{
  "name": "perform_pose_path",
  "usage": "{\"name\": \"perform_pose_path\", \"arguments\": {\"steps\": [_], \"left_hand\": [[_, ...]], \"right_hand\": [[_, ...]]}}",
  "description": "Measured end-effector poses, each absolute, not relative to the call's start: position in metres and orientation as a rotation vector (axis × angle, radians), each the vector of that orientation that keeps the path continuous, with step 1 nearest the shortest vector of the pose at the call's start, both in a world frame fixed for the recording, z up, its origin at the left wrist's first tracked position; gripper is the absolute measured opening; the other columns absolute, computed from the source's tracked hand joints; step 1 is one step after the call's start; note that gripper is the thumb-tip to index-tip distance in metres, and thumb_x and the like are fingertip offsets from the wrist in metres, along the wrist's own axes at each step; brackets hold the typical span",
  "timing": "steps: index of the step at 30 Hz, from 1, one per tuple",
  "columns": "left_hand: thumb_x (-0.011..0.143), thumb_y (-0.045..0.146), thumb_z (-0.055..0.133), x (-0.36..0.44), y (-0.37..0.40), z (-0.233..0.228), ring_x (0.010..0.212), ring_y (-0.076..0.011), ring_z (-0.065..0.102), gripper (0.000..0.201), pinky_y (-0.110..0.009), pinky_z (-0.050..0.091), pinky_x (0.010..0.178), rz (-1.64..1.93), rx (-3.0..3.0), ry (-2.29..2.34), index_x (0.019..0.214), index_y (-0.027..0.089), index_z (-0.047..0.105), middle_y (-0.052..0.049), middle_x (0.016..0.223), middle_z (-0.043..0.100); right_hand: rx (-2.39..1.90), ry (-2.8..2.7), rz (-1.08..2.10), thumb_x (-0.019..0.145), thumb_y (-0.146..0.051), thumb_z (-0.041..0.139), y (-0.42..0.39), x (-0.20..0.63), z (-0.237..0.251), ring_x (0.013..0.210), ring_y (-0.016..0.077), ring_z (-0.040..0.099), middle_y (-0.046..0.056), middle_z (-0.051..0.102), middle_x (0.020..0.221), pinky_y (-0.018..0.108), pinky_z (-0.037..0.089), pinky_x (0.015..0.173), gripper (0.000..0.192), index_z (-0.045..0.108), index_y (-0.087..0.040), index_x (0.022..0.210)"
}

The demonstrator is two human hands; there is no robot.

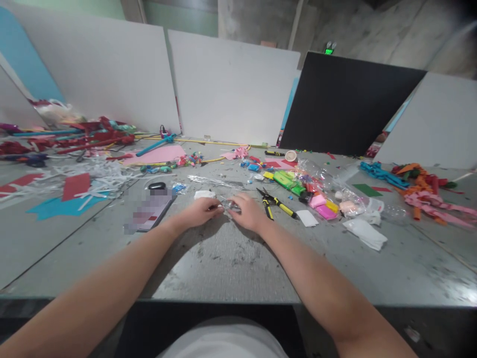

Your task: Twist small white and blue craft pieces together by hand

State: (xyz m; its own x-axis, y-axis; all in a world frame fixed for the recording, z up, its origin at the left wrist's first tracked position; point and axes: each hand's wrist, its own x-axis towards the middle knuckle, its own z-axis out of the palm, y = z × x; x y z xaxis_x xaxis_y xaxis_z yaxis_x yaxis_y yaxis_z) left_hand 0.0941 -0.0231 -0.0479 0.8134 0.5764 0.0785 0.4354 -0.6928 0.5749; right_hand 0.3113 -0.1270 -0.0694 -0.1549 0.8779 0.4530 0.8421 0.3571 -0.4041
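Note:
My left hand [201, 211] and my right hand [246, 212] meet over the middle of the grey table [231, 263]. Between their fingertips they pinch a small clear plastic wrapper [228, 204]; what it holds is too small to tell. A white lump [204, 194] lies just beyond my left hand. Yellow-handled pliers [274, 202] lie right of my right hand, apart from it. A phone [151, 211] lies flat to the left of my left hand.
Coloured clay blocks in clear bags [316, 191] and white paper pieces [367, 233] lie at the right. Cut paper scraps [78, 184] and red sticks [85, 136] cover the left. White panels [231, 89] and a black panel [346, 104] stand behind the table.

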Motion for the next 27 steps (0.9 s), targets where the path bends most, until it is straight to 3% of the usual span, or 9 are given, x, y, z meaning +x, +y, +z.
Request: {"name": "perform_pose_path", "arguments": {"steps": [3, 8, 14, 19, 23, 27], "left_hand": [[0.106, 0.044, 0.068, 0.093, -0.023, -0.047, 0.086, -0.017, 0.071, 0.029, -0.036, 0.064, 0.082, 0.298, 2.421, 0.636, 0.109, 0.015, 0.072, -0.004, 0.101, 0.074], [0.106, 0.044, 0.069, 0.094, -0.03, -0.045, 0.092, -0.019, 0.073, 0.03, -0.039, 0.065, 0.087, 0.316, 2.334, 0.542, 0.113, 0.014, 0.073, -0.006, 0.105, 0.076], [0.105, 0.038, 0.071, 0.101, -0.043, -0.044, 0.106, -0.0229, 0.075, 0.035, -0.045, 0.066, 0.094, 0.432, 2.215, 0.616, 0.131, 0.015, 0.069, -0.01, 0.122, 0.075], [0.106, 0.04, 0.07, 0.09, -0.017, -0.031, 0.102, -0.0217, 0.075, 0.033, -0.042, 0.066, 0.089, 0.544, 2.218, 1.07, 0.127, 0.015, 0.07, -0.009, 0.12, 0.075], [0.104, 0.041, 0.071, 0.066, 0.012, -0.015, 0.123, -0.0292, 0.069, 0.037, -0.052, 0.061, 0.106, 0.657, 2.247, 1.58, 0.132, 0.016, 0.069, -0.012, 0.137, 0.07], [0.103, 0.041, 0.073, 0.048, 0.019, -0.011, 0.132, -0.0321, 0.065, 0.041, -0.059, 0.056, 0.112, 0.582, 2.252, 1.913, 0.136, 0.017, 0.068, -0.014, 0.144, 0.066]], "right_hand": [[-1.346, -2.117, 0.117, 0.102, -0.031, 0.076, -0.135, 0.304, -0.062, 0.115, 0.0241, 0.071, 0.009, 0.075, 0.126, 0.042, 0.057, 0.102, 0.035, 0.07, -0.019, 0.134], [-1.289, -2.1, 0.093, 0.106, -0.031, 0.072, -0.138, 0.304, -0.059, 0.106, 0.021, 0.071, 0.008, 0.076, 0.115, 0.032, 0.054, 0.095, 0.02, 0.074, -0.022, 0.123], [-1.282, -1.973, 0.003, 0.112, -0.028, 0.058, -0.139, 0.301, -0.057, 0.115, 0.0214, 0.068, 0.012, 0.071, 0.128, 0.033, 0.053, 0.102, 0.02, 0.074, -0.021, 0.123], [-1.299, -1.977, -0.042, 0.11, -0.024, 0.058, -0.143, 0.294, -0.055, 0.121, 0.0241, 0.066, 0.01, 0.072, 0.121, 0.043, 0.053, 0.11, 0.016, 0.072, -0.017, 0.112], [-1.334, -2.071, -0.006, 0.108, -0.031, 0.067, -0.142, 0.292, -0.061, 0.103, 0.0208, 0.072, 0.004, 0.074, 0.106, 0.043, 0.06, 0.098, 0.015, 0.072, -0.016, 0.107], [-1.352, -2.156, 0.014, 0.107, -0.033, 0.07, -0.14, 0.292, -0.065, 0.102, 0.0204, 0.073, 0.005, 0.075, 0.107, 0.042, 0.062, 0.096, 0.018, 0.073, -0.016, 0.107]]}}
